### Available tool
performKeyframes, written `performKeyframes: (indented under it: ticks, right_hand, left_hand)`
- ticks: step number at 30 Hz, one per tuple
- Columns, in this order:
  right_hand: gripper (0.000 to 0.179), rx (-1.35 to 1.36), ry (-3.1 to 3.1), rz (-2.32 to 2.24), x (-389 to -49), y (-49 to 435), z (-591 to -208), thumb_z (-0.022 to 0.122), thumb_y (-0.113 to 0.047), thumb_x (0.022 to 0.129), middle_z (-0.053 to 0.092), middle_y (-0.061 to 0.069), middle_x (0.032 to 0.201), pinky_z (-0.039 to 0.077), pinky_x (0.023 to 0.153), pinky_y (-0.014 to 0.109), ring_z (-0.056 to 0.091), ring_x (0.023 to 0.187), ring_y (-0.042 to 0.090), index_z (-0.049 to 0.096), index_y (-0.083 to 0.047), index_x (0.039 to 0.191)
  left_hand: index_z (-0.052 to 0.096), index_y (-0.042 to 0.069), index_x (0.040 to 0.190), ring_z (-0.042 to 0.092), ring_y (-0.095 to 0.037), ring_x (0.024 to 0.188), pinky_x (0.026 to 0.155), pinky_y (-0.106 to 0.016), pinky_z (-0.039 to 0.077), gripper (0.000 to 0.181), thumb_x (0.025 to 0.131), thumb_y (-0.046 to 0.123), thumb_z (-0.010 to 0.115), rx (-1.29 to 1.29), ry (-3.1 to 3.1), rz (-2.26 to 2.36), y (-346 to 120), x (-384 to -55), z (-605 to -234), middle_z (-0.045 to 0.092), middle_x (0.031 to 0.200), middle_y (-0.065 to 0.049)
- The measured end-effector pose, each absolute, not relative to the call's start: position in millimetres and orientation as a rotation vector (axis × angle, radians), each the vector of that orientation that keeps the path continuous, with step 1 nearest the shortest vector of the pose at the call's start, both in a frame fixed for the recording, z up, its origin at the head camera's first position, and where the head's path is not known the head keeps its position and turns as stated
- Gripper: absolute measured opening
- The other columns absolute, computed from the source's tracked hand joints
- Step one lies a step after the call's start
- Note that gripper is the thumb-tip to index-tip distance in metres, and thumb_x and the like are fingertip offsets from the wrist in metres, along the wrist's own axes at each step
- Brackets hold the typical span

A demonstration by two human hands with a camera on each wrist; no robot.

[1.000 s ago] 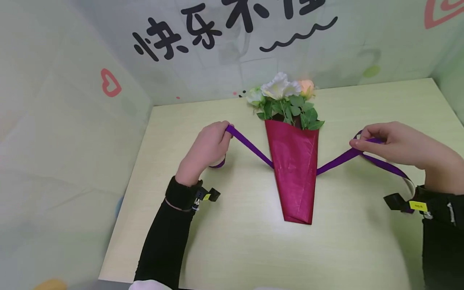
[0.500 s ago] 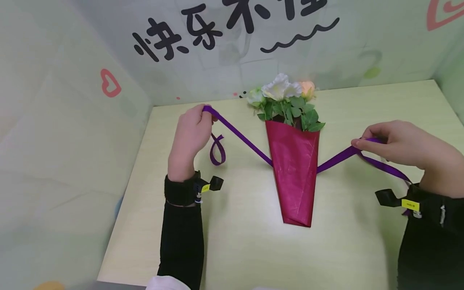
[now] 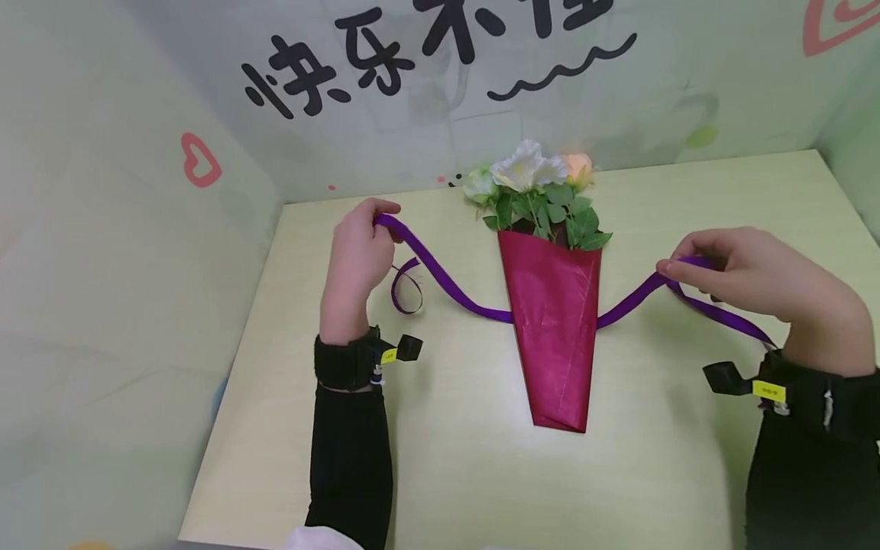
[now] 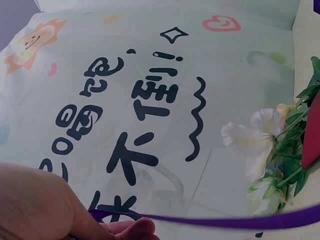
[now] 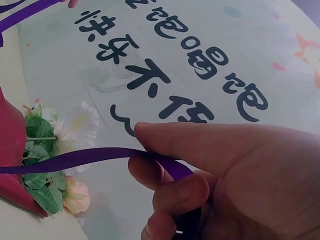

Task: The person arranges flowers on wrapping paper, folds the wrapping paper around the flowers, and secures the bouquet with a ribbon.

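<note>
A bouquet of white and peach flowers with green leaves stands out of a dark red paper wrap lying on the table. A purple ribbon passes behind the wrap and comes out on both sides. My left hand pinches its left length above the table, and a loose curled end dangles beside that hand. On the right, my right hand pinches the other length between thumb and fingers, as the right wrist view shows; the tail hangs toward the wrist. Both lengths sag slightly. The ribbon's stretch behind the wrap is hidden.
The pale wooden table meets a printed backdrop with black lettering just behind the flowers. Another backdrop panel stands along the left edge. Each wrist wears a black strap with a small camera.
My left hand has moved left and away from the body with the ribbon. Its length, taut before, now sags. The right hand has barely moved and its ribbon length is slacker.
</note>
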State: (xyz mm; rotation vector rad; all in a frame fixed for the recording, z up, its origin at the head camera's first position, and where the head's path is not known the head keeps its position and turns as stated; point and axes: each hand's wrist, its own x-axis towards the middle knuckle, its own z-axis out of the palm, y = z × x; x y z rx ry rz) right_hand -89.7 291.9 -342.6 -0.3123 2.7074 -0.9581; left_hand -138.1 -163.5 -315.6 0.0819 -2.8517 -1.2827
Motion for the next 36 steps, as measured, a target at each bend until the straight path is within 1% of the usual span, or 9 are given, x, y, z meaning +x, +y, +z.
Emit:
performKeyframes:
  ticks: [7, 13, 17, 19, 21, 25, 27, 33, 36]
  right_hand:
    - [0.019, -0.34, 2.683, -0.924, -92, 293, -348, 0.072, -0.032, 0.108, 0.067, 0.001, 0.09, 0.043, 0.068, 0.032, 0.056, 0.079, 0.021, 0.076, -0.014, 0.11]
    - [0.026, -0.31, 2.642, -0.892, -95, 291, -352, 0.071, -0.037, 0.108, 0.066, 0.004, 0.089, 0.047, 0.068, 0.033, 0.058, 0.079, 0.024, 0.076, -0.013, 0.116]
    - [0.029, -0.315, 2.629, -0.879, -96, 290, -352, 0.071, -0.038, 0.108, 0.066, 0.005, 0.089, 0.047, 0.069, 0.033, 0.058, 0.08, 0.024, 0.075, -0.011, 0.117]
    - [0.028, -0.317, 2.624, -0.878, -96, 289, -352, 0.071, -0.037, 0.108, 0.066, 0.005, 0.088, 0.047, 0.069, 0.033, 0.058, 0.08, 0.024, 0.075, -0.01, 0.118]
    - [0.029, -0.313, 2.619, -0.875, -96, 289, -352, 0.071, -0.036, 0.108, 0.066, 0.005, 0.087, 0.046, 0.068, 0.034, 0.057, 0.079, 0.024, 0.075, -0.01, 0.118]
    - [0.033, -0.307, 2.615, -0.856, -96, 288, -353, 0.07, -0.039, 0.109, 0.065, 0.005, 0.085, 0.045, 0.068, 0.036, 0.056, 0.08, 0.024, 0.074, -0.008, 0.121]
    - [0.036, -0.306, 2.611, -0.846, -97, 287, -354, 0.069, -0.04, 0.109, 0.064, 0.006, 0.084, 0.045, 0.068, 0.037, 0.056, 0.081, 0.024, 0.073, -0.007, 0.122]
    - [0.039, -0.31, 2.606, -0.83, -97, 286, -355, 0.068, -0.041, 0.109, 0.064, 0.005, 0.083, 0.045, 0.068, 0.037, 0.056, 0.081, 0.025, 0.073, -0.006, 0.124]
    - [0.037, -0.308, 2.604, -0.834, -97, 286, -354, 0.068, -0.04, 0.109, 0.062, 0.005, 0.079, 0.044, 0.066, 0.036, 0.055, 0.075, 0.024, 0.073, -0.007, 0.125]
  left_hand:
    - [0.062, -0.001, 0.134, 0.062, -0.035, 0.109, 0.09, -0.044, 0.055, 0.034, 0.104, -0.007, 0.047, 0.041, -3.223, -0.974, -180, -151, -339, 0.068, 0.126, -0.021]
    - [0.049, -0.002, 0.149, 0.046, -0.044, 0.124, 0.101, -0.053, 0.048, 0.051, 0.098, 0.002, 0.056, 0.096, -3.339, -0.71, -187, -159, -356, 0.046, 0.147, -0.03]
    - [0.059, -0.001, 0.135, 0.053, -0.038, 0.11, 0.089, -0.047, 0.049, 0.035, 0.102, 0.01, 0.06, 0.013, -3.435, -0.725, -183, -160, -359, 0.059, 0.132, -0.023]
    - [0.067, 0.002, 0.12, 0.057, -0.031, 0.097, 0.079, -0.041, 0.049, 0.021, 0.103, 0.013, 0.065, -0.075, -3.508, -0.72, -180, -162, -364, 0.067, 0.114, -0.014]
    - [0.069, 0.005, 0.1, 0.055, -0.025, 0.084, 0.073, -0.037, 0.045, 0.012, 0.103, 0.016, 0.067, -0.159, -3.566, -0.669, -175, -164, -371, 0.065, 0.094, -0.007]
    - [0.056, 0.009, 0.075, 0.046, -0.017, 0.062, 0.065, -0.033, 0.04, 0.043, 0.106, 0.036, 0.069, -0.123, -3.604, -0.592, -162, -170, -386, 0.043, 0.067, 0.001]
    - [0.052, 0.009, 0.072, 0.044, -0.017, 0.056, 0.061, -0.032, 0.038, 0.05, 0.107, 0.042, 0.068, -0.05, -3.618, -0.56, -155, -173, -393, 0.038, 0.062, 0.001]
    - [0.065, 0.005, 0.087, 0.056, -0.021, 0.063, 0.059, -0.031, 0.043, 0.024, 0.107, 0.018, 0.065, -0.058, -3.484, -0.787, -143, -179, -404, 0.058, 0.07, -0.005]
    - [0.069, 0.006, 0.092, 0.054, -0.022, 0.069, 0.063, -0.033, 0.042, 0.028, 0.112, 0.024, 0.061, -0.15, -3.309, -1.174, -139, -179, -399, 0.064, 0.08, -0.007]
